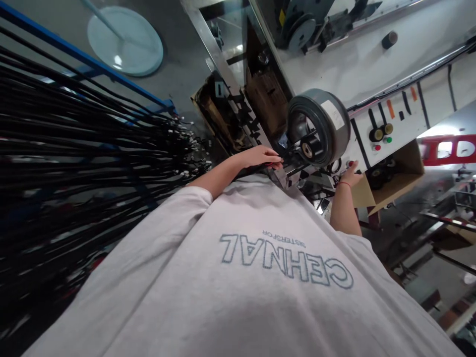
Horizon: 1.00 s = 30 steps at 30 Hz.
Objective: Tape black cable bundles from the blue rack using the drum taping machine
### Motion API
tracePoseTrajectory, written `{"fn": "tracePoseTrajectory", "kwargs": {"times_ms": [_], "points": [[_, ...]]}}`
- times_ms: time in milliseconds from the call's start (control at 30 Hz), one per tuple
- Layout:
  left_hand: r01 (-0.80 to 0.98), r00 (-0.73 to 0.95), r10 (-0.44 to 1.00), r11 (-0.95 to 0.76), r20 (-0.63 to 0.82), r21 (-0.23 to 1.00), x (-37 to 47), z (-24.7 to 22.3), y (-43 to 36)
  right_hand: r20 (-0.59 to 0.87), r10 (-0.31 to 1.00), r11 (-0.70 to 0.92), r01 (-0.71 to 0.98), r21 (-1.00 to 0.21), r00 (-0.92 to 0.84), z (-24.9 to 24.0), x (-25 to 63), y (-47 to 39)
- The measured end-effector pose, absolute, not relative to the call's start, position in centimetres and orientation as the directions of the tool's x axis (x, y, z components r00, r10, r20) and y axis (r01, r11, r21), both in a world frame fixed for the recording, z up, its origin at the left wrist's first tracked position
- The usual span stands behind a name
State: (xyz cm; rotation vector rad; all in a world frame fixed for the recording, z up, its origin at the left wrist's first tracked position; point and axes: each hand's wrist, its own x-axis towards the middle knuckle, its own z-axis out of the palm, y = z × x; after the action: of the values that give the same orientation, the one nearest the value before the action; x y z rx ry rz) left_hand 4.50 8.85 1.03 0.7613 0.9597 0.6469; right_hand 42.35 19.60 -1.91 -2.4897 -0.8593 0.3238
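My left hand [262, 156] rests at the edge of the machine bench, its fingers curled together beside a metal bracket [279, 177]. Whatever lies between those fingers is hidden; a bit of red shows beneath them. My right hand [350, 176], with a red string at the wrist, reaches to the bench's front panel. Its fingers are apart, with one fingertip at a red button [350, 163]. Between my hands stands a large dark grey reel [336, 126] with a pale label and a black hub [311, 148].
Many black cables [111, 134] with white ends hang on a blue rack [92, 59] at left. An open cardboard box [399, 188] sits below the panel at right. Further along the panel are two round knobs [382, 132] and a green button [388, 140]. A round pale disc [126, 42] stands behind.
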Motion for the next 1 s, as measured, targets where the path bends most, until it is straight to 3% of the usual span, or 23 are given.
{"fn": "tracePoseTrajectory", "kwargs": {"times_ms": [133, 300, 500, 667, 767, 1000], "points": [[-0.096, 0.440, 0.757, 0.574, -0.483, 0.813, 3.5, 1.7, 8.7, -0.048, 0.624, -0.686, 0.518, -0.511, 0.780, -2.1, 42.4, 19.6], [-0.242, 0.402, 0.764, 0.621, -0.505, 0.746, 3.9, 1.4, 7.4, -0.055, 0.620, -0.686, 0.507, -0.521, 0.782, -1.9, 42.3, 19.4], [-0.432, 0.401, 0.809, 0.581, -0.431, 0.689, 4.3, 0.3, 5.7, -0.066, 0.611, -0.699, 0.499, -0.512, 0.789, -2.0, 42.3, 19.3], [-0.221, 0.492, 0.746, 0.605, -0.449, 0.765, 4.0, 0.0, 5.1, -0.063, 0.631, -0.679, 0.511, -0.526, 0.773, -1.9, 42.2, 19.1], [-0.122, 0.430, 0.764, 0.577, -0.481, 0.808, 3.6, 0.5, 5.0, -0.057, 0.620, -0.682, 0.501, -0.533, 0.783, -1.8, 42.2, 19.1], [-0.290, 0.280, 0.838, 0.539, -0.468, 0.791, 5.1, 1.8, 3.8, -0.056, 0.612, -0.693, 0.500, -0.520, 0.789, -1.7, 42.0, 19.2]]}}
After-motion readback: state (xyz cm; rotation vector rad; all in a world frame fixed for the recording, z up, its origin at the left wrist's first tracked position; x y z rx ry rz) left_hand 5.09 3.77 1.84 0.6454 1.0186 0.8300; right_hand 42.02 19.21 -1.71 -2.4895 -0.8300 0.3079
